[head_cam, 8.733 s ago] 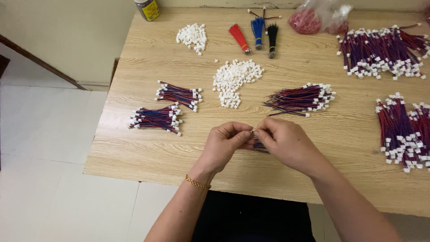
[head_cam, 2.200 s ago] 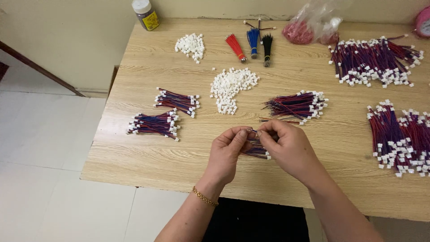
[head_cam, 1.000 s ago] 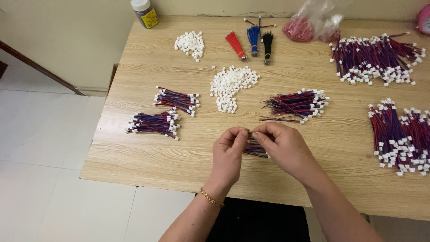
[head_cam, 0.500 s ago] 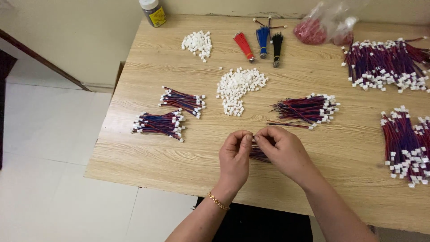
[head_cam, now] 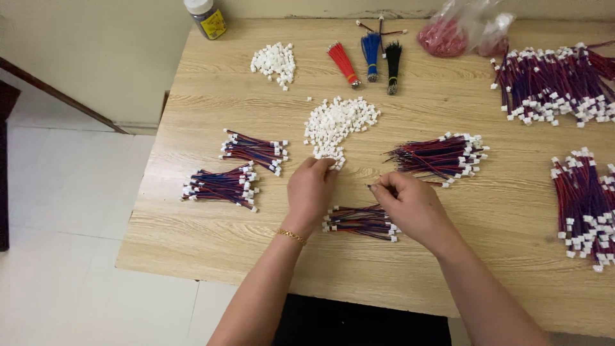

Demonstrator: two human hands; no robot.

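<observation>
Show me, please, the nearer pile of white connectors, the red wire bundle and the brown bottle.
Nearer pile of white connectors (head_cam: 339,122), head view, pile's middle.
Red wire bundle (head_cam: 342,61), head view, mid-length.
Brown bottle (head_cam: 206,13), head view, its body.

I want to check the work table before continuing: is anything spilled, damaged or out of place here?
Nothing stands out. The white connectors lie in loose heaps but stay on the table, and the wire bundles lie in separate groups. The left hand reaches the connector heap; the right hand pinches a wire end.
</observation>
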